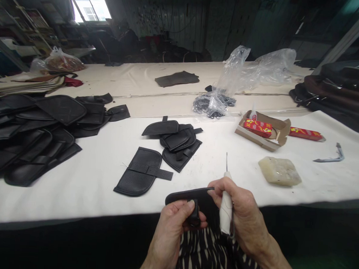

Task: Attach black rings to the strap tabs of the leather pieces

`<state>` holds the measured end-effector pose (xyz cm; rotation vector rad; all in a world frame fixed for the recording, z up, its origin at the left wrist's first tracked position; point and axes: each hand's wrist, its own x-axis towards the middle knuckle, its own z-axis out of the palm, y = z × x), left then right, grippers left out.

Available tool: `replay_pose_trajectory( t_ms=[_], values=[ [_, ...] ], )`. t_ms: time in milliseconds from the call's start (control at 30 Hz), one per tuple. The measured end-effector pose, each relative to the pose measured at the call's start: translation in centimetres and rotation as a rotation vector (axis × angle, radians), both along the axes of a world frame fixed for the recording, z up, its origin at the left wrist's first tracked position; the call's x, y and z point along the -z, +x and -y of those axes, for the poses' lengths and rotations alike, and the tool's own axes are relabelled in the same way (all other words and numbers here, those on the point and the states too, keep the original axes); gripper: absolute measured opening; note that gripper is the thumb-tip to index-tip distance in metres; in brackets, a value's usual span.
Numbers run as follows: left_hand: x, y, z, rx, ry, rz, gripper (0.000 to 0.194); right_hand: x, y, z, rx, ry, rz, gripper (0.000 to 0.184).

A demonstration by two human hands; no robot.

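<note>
At the table's front edge my left hand (175, 218) is closed on a black leather piece (188, 194), its thumb pressed on a small black strap loop. My right hand (238, 210) grips an awl (226, 209) with a white wrapped handle, its thin metal tip pointing up and away. Thumb and forefinger of that hand also pinch the leather's right edge. The palm-side fingers are partly hidden. Just beyond lies a flat black leather piece with a strap tab (143, 170), and behind it a small heap of similar pieces (177, 138).
A large pile of black leather pieces (47, 135) covers the left. To the right are a cardboard box (257, 140) with red packets, a yellowish block (280, 172) and a bent metal tool (331, 158). Plastic bags (261, 66) and stacked dark bags (341, 86) lie farther back.
</note>
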<state>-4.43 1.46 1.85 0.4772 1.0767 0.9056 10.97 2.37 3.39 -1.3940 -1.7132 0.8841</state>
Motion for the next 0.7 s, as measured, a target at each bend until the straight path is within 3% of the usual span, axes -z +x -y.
replay_pose_trajectory(
  t_ms=[300, 467, 567, 700],
  values=[
    [-1.2, 0.1, -0.5, -0.115, -0.060, 0.171, 0.014, -1.8, -0.3, -1.2, 0.006, 0.051, -0.010, 0.008],
    [-0.2, 0.0, -1.1, -0.124, -0.103, 0.191, 0.014, -0.5, -0.1, -3.2, 0.081, -0.078, -0.030, 0.011],
    [0.1, 0.0, -1.1, -0.124, -0.108, 0.185, 0.015, 0.3, -0.2, -3.1, 0.173, 0.013, -0.147, 0.012],
    [0.2, 0.2, -1.0, -0.163, -0.117, 0.195, 0.013, 0.9, -1.2, -0.4, 0.335, 0.194, -0.226, 0.016]
  ],
)
